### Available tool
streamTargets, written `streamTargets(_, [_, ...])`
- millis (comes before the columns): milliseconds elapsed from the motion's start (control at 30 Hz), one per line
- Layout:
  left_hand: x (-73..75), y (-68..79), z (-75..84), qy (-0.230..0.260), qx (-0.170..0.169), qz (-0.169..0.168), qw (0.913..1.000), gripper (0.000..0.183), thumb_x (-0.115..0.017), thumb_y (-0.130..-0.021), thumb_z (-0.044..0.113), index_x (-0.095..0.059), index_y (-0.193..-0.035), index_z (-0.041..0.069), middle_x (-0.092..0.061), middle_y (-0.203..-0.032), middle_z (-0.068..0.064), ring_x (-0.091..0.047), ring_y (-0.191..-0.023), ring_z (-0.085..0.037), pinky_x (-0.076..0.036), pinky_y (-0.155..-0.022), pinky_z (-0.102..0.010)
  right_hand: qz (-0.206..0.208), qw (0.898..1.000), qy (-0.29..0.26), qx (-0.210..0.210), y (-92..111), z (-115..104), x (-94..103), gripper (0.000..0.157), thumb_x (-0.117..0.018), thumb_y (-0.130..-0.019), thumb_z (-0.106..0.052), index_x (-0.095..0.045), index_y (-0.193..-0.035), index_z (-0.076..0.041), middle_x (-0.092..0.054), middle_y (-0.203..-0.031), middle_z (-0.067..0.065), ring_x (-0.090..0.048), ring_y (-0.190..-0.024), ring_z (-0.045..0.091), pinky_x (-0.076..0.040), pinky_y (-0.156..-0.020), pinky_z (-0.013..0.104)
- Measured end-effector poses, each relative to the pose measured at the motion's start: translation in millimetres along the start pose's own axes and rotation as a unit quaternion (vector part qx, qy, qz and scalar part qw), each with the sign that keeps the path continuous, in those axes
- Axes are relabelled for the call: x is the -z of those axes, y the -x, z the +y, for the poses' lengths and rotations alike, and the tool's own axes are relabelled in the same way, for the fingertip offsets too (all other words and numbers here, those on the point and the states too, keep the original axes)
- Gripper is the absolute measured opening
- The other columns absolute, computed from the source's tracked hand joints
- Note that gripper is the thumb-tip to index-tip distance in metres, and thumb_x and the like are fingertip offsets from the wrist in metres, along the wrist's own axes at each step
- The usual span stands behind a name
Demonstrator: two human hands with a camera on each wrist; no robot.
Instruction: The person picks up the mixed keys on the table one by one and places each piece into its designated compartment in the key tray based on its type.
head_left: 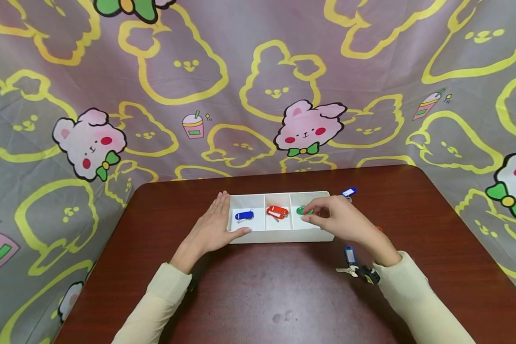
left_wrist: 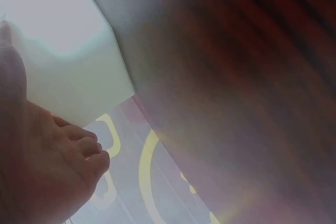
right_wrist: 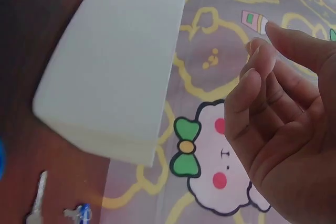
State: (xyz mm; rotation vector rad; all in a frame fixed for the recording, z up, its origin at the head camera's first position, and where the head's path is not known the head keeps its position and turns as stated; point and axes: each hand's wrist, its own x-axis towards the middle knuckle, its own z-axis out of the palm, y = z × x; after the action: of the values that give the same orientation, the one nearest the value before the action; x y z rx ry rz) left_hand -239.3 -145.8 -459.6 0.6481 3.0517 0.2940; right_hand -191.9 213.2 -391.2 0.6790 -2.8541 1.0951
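A white box (head_left: 279, 237) with three compartments stands on the table. A blue key tag (head_left: 244, 215) with a key lies in its left compartment, red key tags (head_left: 277, 211) in the middle one, and a green key tag (head_left: 301, 210) in the right one. My left hand (head_left: 212, 224) rests along the box's left end, fingers straight, thumb over the front rim. Above the right compartment is my right hand (head_left: 341, 217), close to the green tag and partly covering that compartment. The right wrist view shows its fingers (right_wrist: 244, 98) loosely bent, with nothing between thumb and fingertips.
On the brown table (head_left: 258, 296), a blue key tag (head_left: 349, 255) with keys lies near my right wrist. Another blue key tag (head_left: 349, 192) lies behind my right hand. Something red (head_left: 379, 228) is mostly hidden by that wrist. A patterned curtain (head_left: 241, 86) hangs behind the table.
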Motion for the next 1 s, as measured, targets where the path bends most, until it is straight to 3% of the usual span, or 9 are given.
streamTargets(267, [-1.6, -0.8, -1.4, -0.002, 0.002, -0.005, 1.0, 0.128, -0.043, -0.088, 0.091, -0.008, -0.166, -0.004, -0.01, -0.176, -0.024, -0.007, -0.167, -0.034, -0.018, -0.135, -0.045, -0.001, 1.0, -0.001, -0.013, 20.1, 10.6, 3.5, 0.011, -0.078, -0.095, -0.021, -0.081, -0.105, -0.016, -0.069, -0.076, -0.006, -0.054, -0.061, 0.007, -0.046, -0.058, 0.024])
streamTargets(700, [-2.2, -0.4, -1.6, 0.004, 0.005, -0.004, 1.0, 0.13, -0.042, -0.087, 0.093, -0.01, -0.167, -0.003, -0.011, -0.176, -0.023, -0.007, -0.167, -0.034, -0.019, -0.135, -0.046, 0.015, 1.0, 0.014, -0.017, 49.9, 26.0, 0.3, 0.009, -0.079, -0.094, -0.014, -0.08, -0.102, -0.013, -0.068, -0.08, -0.011, -0.055, -0.073, 0.0, -0.049, -0.064, 0.021])
streamTargets(1000, [-0.7, 0.1, -2.1, 0.008, 0.005, -0.006, 0.9999, 0.129, -0.044, -0.087, 0.092, -0.008, -0.167, -0.003, -0.009, -0.177, -0.022, -0.006, -0.167, -0.033, -0.018, -0.135, -0.046, 0.033, 0.999, 0.009, 0.0, 72.7, 43.4, -9.2, 0.008, -0.083, -0.091, -0.019, -0.079, -0.098, -0.016, -0.07, -0.084, -0.017, -0.06, -0.076, -0.005, -0.055, -0.066, 0.022])
